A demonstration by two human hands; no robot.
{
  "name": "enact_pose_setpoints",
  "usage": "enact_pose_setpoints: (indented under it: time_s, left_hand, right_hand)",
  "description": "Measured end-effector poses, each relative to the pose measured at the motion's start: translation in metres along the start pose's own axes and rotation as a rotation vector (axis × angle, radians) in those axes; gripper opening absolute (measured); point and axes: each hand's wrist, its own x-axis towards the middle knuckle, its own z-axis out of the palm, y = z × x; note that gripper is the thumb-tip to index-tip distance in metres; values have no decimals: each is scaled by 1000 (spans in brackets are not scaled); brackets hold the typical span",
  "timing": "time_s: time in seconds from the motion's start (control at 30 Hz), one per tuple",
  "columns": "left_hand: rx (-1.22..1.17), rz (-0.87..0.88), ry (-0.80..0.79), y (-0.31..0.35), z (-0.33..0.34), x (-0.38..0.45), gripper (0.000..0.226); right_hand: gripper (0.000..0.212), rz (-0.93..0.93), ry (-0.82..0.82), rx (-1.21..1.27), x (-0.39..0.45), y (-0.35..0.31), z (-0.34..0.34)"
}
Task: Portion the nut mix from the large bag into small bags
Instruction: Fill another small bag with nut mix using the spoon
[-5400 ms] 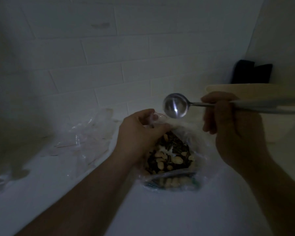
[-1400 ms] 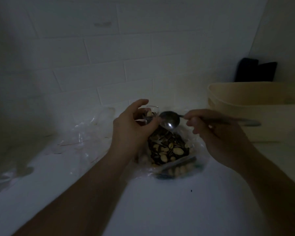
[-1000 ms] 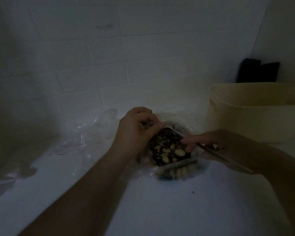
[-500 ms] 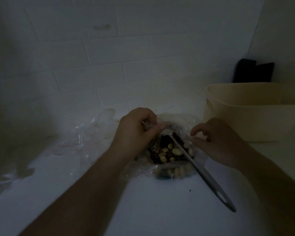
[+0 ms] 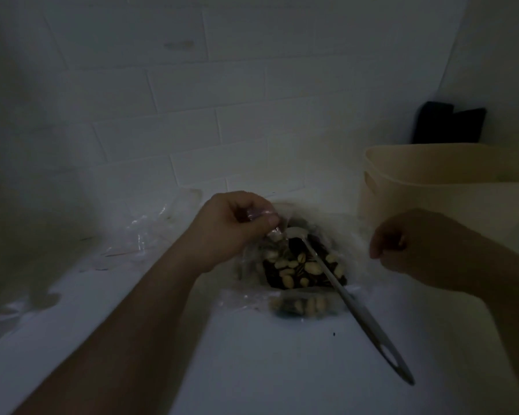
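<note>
The large clear bag (image 5: 346, 235) lies open on the white counter, with the nut mix (image 5: 300, 269) showing inside. A metal spoon (image 5: 363, 313) rests with its bowl in the mix and its handle sticking out toward the lower right. My left hand (image 5: 234, 229) pinches the top of a small clear bag (image 5: 274, 245) that holds some nuts, just left of the spoon's bowl. Over the right side of the large bag, my right hand (image 5: 402, 244) hovers with fingers loosely curled, off the spoon and holding nothing I can see.
A beige plastic tub (image 5: 450, 190) stands at the right, close behind my right hand. A black object (image 5: 447, 121) leans in the back right corner. Crumpled clear plastic bags (image 5: 159, 232) lie left of my left hand. A tiled wall runs along the back.
My right hand laid the spoon in the large bag, let go of it and drew off to the right. My left hand keeps its pinch on the small bag.
</note>
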Motion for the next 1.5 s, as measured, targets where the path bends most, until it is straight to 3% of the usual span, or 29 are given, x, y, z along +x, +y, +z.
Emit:
enact_pose_setpoints:
  time_s: [0.07, 0.13, 0.27, 0.4, 0.53, 0.7, 0.77, 0.9, 1.17, 1.5]
  left_hand:
    - [-143, 29, 45, 3, 6, 0, 8]
    - [-223, 52, 45, 7, 11, -1, 8]
    - [-418, -31, -59, 12, 20, -6, 24]
    - [-521, -186, -76, 12, 25, -7, 43]
    - [-440, -227, -189, 2, 20, -10, 55]
    - [-373, -253, -271, 4, 23, -13, 33]
    - [-361, -247, -258, 5, 23, -12, 26]
    - [-345, -218, -261, 4, 23, -13, 36]
    - [-348, -259, -223, 7, 26, -12, 32]
    - [-295, -260, -147, 12, 28, -14, 41]
  right_hand:
    - [23, -112, 248, 150, 2, -12, 9]
    - [17, -174, 392, 471, 5, -33, 22]
    - [41, -194, 121, 803, 12, -63, 48]
    - [24, -260, 112, 944, 12, -68, 61]
    - [17, -183, 181, 970, 17, -60, 67]
    - [7, -180, 193, 990, 19, -54, 69]
    - [13, -194, 194, 986, 19, -53, 71]
    - [24, -204, 180, 1016, 19, -55, 70]
    - [9, -64, 200, 1122, 24, -51, 71]
    - [6, -75, 160, 1044, 22, -53, 69]
